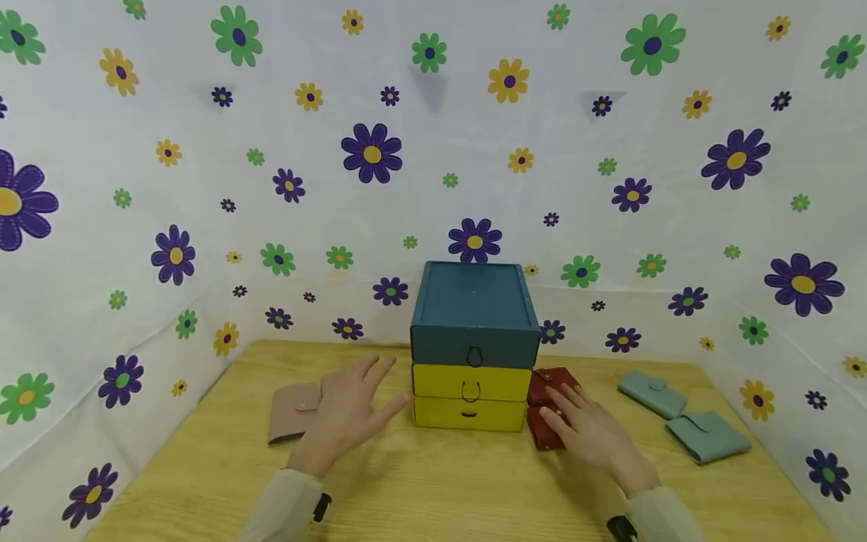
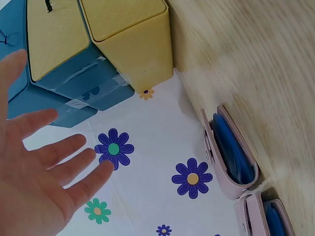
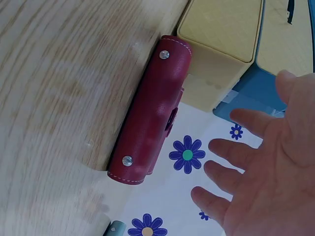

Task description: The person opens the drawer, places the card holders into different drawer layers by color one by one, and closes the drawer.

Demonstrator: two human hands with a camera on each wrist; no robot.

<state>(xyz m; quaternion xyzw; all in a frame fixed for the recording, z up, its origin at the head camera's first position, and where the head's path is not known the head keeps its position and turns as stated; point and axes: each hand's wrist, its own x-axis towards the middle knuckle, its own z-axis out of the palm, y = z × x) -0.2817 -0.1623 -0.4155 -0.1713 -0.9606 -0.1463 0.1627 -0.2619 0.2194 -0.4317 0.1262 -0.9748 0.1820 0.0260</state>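
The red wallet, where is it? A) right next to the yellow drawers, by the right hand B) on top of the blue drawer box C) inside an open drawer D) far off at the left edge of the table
A: the red wallet lies on the wooden table against the right side of the yellow drawers, with the right hand open just over it.

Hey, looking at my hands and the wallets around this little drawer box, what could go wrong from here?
1. The red wallet lies tight against the drawer box, so the open right hand above it may bump the box when gripping.
2. The pink wallet sits under the open left hand, partly hidden from the head view; reaching blind could push it along the table.
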